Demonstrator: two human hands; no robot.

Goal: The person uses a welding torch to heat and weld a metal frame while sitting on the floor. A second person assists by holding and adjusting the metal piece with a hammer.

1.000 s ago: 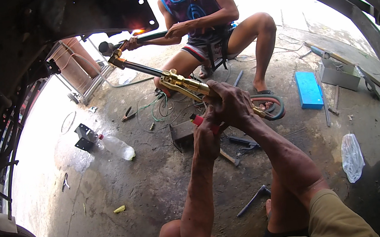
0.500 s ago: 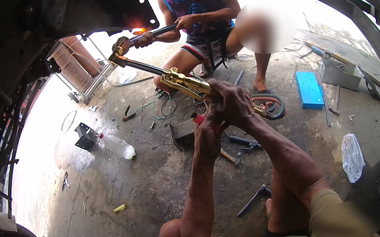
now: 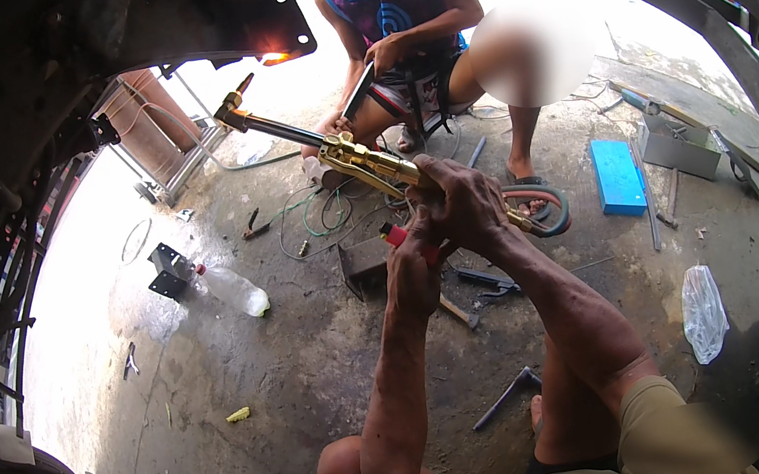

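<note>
My right hand [image 3: 464,207] is closed around the handle of a brass cutting torch [image 3: 365,163], whose angled head points up and left, a short way below a dark steel plate [image 3: 240,23] with an orange glowing spot [image 3: 275,56]. My left hand [image 3: 413,267], just below the right one, grips a red object [image 3: 394,234] with a dark end, pressed close to the torch handle. Red and green hoses [image 3: 550,222] loop out behind the right hand. Whether any flame burns at the torch tip, I cannot tell.
A co-worker [image 3: 389,2] squats opposite, holding a long dark-handled tool [image 3: 358,88]. Gas cylinders [image 3: 145,126] on a trolley stand behind left. A plastic bottle [image 3: 231,288], steel bracket [image 3: 170,271], blue box [image 3: 617,180], plastic bag [image 3: 704,312] and several tools lie about. Vehicle steelwork [image 3: 725,64] frames both sides.
The co-worker has lowered the long tool from beside the glowing plate to a steep slant near their knee. My hands and torch have barely moved.
</note>
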